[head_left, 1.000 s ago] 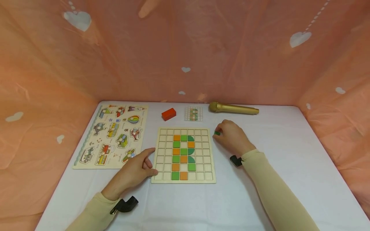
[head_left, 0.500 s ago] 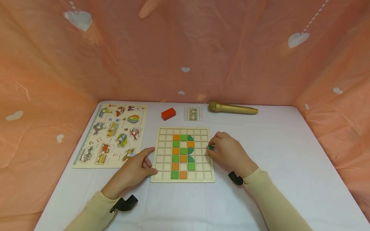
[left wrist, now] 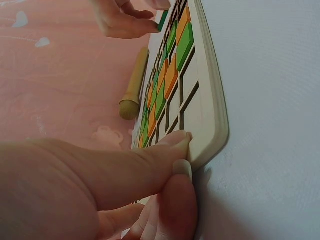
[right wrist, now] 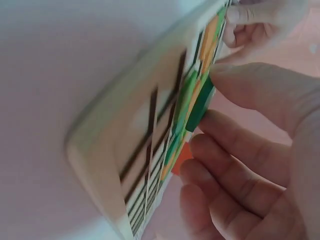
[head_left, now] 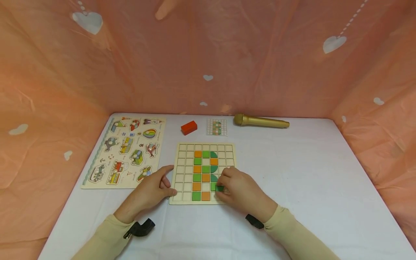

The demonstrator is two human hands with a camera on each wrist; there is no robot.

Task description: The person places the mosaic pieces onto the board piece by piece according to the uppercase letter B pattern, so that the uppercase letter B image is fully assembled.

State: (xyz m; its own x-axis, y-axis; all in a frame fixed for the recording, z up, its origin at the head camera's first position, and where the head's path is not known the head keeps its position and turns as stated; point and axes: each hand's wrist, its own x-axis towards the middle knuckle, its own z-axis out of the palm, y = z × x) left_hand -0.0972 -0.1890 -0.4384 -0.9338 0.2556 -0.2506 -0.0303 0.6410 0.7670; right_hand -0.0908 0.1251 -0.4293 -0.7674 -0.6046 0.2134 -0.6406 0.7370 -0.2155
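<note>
A square wooden grid board (head_left: 179, 178) lies on the table with orange, light green and rounded dark green tiles in its middle columns. My left hand (head_left: 146, 193) holds the board's left edge; in the left wrist view its thumb (left wrist: 165, 150) lies on top near the corner, with other fingers against the side. Over the board's lower right, my right hand (head_left: 245, 191) pinches a dark green tile (right wrist: 201, 105) between thumb and fingertips. That tile is beside a light green square tile (head_left: 213, 186). The fingers partly hide its shape, and whether it touches the board I cannot tell.
Behind the board are a small pattern card (head_left: 216, 127), a red block (head_left: 189, 128) and a gold microphone (head_left: 261, 121). A picture puzzle board (head_left: 130, 155) with vehicles lies at the left, close to the left hand. A pink curtain (head_left: 156, 65) stands behind the table (head_left: 308, 173).
Holding the dark green tile, my right hand has moved left and nearer to me, from beside the board's upper right to over its lower right. My left hand has stayed put.
</note>
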